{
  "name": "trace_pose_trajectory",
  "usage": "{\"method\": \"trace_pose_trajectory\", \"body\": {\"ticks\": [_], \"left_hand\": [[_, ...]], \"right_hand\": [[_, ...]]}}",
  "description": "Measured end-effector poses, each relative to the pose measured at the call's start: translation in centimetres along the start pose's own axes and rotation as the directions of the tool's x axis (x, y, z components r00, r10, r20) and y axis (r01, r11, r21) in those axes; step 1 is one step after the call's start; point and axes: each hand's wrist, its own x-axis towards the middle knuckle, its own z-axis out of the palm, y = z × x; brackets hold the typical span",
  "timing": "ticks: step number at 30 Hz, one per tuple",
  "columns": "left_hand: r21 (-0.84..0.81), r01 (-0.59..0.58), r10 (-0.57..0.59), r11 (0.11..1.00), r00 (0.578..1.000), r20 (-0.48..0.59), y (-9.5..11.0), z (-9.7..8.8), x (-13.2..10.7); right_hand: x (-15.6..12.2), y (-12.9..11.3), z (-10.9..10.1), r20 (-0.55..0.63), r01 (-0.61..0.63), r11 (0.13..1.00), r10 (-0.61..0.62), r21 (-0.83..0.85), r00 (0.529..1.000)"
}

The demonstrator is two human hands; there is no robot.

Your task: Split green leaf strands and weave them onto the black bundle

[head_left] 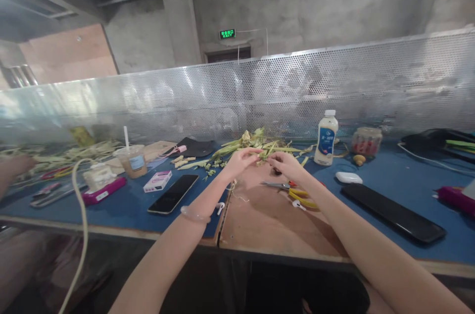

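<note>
Over the back of the bare wooden board (256, 225), my left hand (241, 161) and my right hand (287, 163) almost meet. Their fingers pinch a small green plant piece (263, 155) between them; its exact shape is partly hidden by the fingertips. Right behind them lies a heap of pale green stalks and leaves (256, 139). Small green clippings (211, 172) are scattered to the left of my left hand. Below my right hand, scissors (308, 201) with yellow and red handles lie on the board, blades pointing left. A pale bangle circles my left wrist.
Two white earbuds, one left (220, 208) and one right (298, 205), lie close by. A phone (174, 194), small box (158, 181) and drink cup (132, 161) stand left; a bottle (326, 139), jar (366, 141) and black case (393, 212) right. Another person's hand (17, 168) shows far left.
</note>
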Motion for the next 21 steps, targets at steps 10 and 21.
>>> {"method": "trace_pose_trajectory", "body": {"ticks": [10,21], "left_hand": [[0.396,0.028,0.021,0.918,0.993,-0.120,-0.7,-1.1,0.3],[-0.076,0.238,-0.227,0.968,0.965,0.130,-0.7,-0.3,-0.2]], "right_hand": [[-0.5,-0.5,1.4,-0.124,-0.024,0.998,0.031,0.055,0.992],[-0.5,-1.0,1.6,-0.209,-0.020,1.000,0.022,0.010,0.978]]}}
